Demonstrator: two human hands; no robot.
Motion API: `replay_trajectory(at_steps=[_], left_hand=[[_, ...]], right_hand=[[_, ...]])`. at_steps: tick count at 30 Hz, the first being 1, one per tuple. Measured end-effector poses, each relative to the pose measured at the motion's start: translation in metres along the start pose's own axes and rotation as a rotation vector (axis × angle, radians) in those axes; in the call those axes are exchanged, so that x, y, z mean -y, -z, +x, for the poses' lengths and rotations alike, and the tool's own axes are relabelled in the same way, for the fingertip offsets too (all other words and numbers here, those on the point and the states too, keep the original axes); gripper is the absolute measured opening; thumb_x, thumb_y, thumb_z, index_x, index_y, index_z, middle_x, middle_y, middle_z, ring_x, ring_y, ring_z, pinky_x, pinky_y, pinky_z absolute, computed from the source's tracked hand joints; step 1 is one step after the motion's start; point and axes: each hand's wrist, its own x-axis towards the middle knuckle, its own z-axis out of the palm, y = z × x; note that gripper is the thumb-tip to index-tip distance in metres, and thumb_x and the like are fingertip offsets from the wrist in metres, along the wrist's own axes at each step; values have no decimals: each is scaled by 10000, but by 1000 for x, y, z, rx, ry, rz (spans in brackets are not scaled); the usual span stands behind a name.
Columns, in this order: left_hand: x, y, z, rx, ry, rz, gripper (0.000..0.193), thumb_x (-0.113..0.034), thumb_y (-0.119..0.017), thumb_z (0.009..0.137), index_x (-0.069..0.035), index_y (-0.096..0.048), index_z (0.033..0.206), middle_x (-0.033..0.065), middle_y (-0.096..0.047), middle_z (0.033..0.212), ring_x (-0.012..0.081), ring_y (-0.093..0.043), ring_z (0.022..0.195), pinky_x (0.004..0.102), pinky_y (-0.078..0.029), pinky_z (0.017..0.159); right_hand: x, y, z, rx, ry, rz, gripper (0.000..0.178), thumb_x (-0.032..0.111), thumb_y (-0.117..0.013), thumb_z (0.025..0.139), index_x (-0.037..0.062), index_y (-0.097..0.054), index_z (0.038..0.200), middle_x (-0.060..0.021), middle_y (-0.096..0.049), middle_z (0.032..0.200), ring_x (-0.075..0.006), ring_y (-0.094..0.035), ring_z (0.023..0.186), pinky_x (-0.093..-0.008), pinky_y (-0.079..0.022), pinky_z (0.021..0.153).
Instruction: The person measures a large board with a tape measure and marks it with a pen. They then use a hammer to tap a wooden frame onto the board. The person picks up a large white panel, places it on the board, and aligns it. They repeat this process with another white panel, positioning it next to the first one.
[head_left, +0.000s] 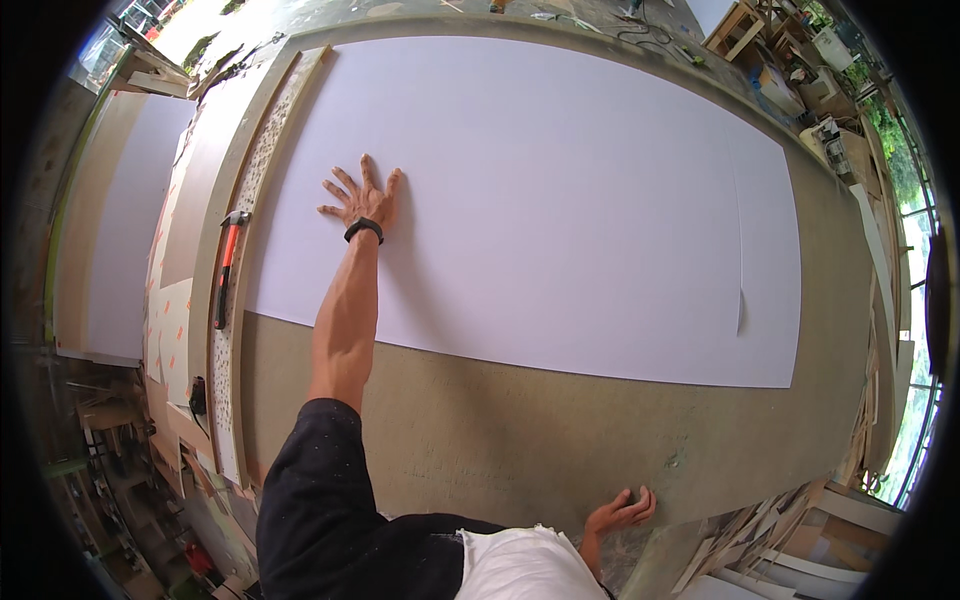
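A large white sheet (560, 200) lies flat on the brownish worktable (480, 420). My left hand (366, 205), with a dark band at the wrist, is stretched far out and pressed flat on the left part of the sheet, fingers spread. Near the sheet's right end runs a thin straight line, and its lower end lifts slightly as a narrow flap (741, 312). Down by the table's near edge, my right hand (620, 511) hangs with loosely bent fingers apart, holding nothing that I can see.
A long speckled board (262, 165) runs along the table's left side, with a red-and-black hammer (229, 265) on it. A black tape measure (197, 397) sits beside its near end. Wood offcuts (770, 545) are stacked at the lower right. Cables (655, 32) lie beyond the far edge.
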Motion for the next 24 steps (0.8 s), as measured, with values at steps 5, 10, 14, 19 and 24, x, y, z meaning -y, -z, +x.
replay_trajectory(at_steps=[5, 10, 14, 19, 24], left_hand=[[-16, -3, 29, -2, -12, 15, 828, -774, -281, 871, -302, -192, 1546, 213, -50, 1603, 453, 14, 1467, 727, -9, 1091], [-51, -14, 76, -31, -34, 59, 854, -796, -264, 858, -297, -191, 1548, 213, -69, 1602, 458, -6, 1466, 735, -13, 1081], [-66, -29, 116, -41, -2, 68, 891, -840, -254, 821, -325, -188, 1546, 223, -80, 1601, 474, -28, 1461, 764, -13, 1046], [-89, -50, 172, -93, -24, 63, 909, -872, -251, 796, -357, -180, 1542, 236, -94, 1594, 501, -63, 1447, 777, -49, 1033], [-89, -62, 231, -79, -102, 67, 838, -813, -323, 831, -347, -249, 1523, 146, -178, 1596, 462, -136, 1447, 794, -98, 1011]], right_hand=[[7, 4, 0, 5, -2, 46, 341, 263, -492, 978, 4, -503, 1200, -179, -464, 1266, -352, -421, 1209, -495, -312, 1007], [10, 5, 2, -22, -15, 66, 332, 229, -504, 965, -20, -506, 1184, -194, -469, 1249, -361, -419, 1200, -497, -313, 1011], [19, 19, 10, 26, -52, 52, 320, 192, -520, 935, -25, -507, 1171, -207, -467, 1245, -374, -415, 1193, -496, -307, 1022], [29, 10, 25, 42, -83, 92, 313, 161, -524, 907, -20, -506, 1162, -218, -460, 1250, -380, -416, 1184, -495, -303, 1028], [54, 24, 16, 25, -119, 75, 333, 252, -514, 941, -2, -513, 1157, -204, -479, 1225, -375, -422, 1178, -508, -295, 1013]])
